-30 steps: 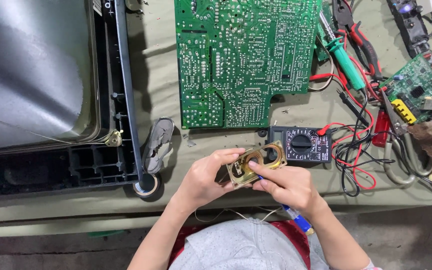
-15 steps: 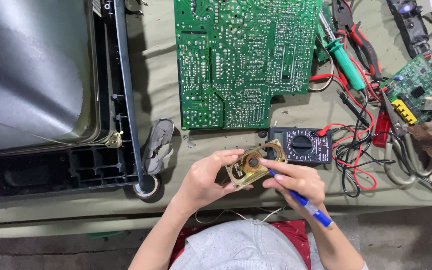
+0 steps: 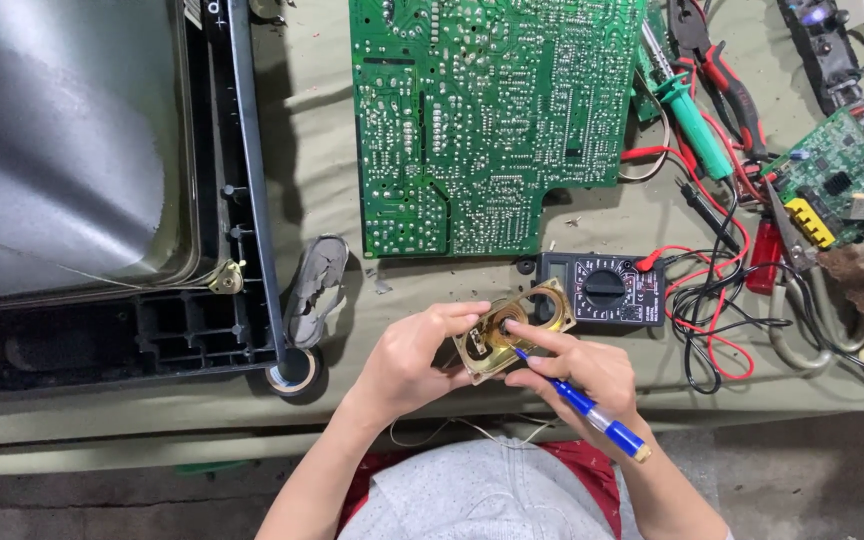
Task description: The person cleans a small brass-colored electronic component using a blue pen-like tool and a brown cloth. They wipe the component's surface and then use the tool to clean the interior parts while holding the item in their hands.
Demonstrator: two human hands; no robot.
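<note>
Left hand (image 3: 407, 358) clamped on the small oval speaker (image 3: 508, 328), thumb on the upper rim, other fingers under the brass-coloured frame, held tilted just above the near edge of the table (image 3: 592, 230). Right hand (image 3: 580, 372) closed around a blue pen (image 3: 582, 406), forefinger stretched along the barrel, tip of the pen touching the speaker near its round centre, blue cap pointing back toward the body. Thin pale wires (image 3: 472, 430) hanging below both hands, over the grey shirt.

Just behind the speaker, almost touching its far corner, a black multimeter (image 3: 602, 288) lying flat, with red and black test leads (image 3: 717, 320) tangled to its right. Further back, 1 large green circuit board (image 3: 492, 120), solder side up. To its right, a green-handled soldering iron (image 3: 692, 115), red-handled pliers (image 3: 727, 85) and 1 smaller green board (image 3: 832, 185). To the left, well apart from the hands, a black plastic frame (image 3: 252, 200) around a grey screen (image 3: 62, 140), with a roll of tape (image 3: 294, 372) at its near corner.
</note>
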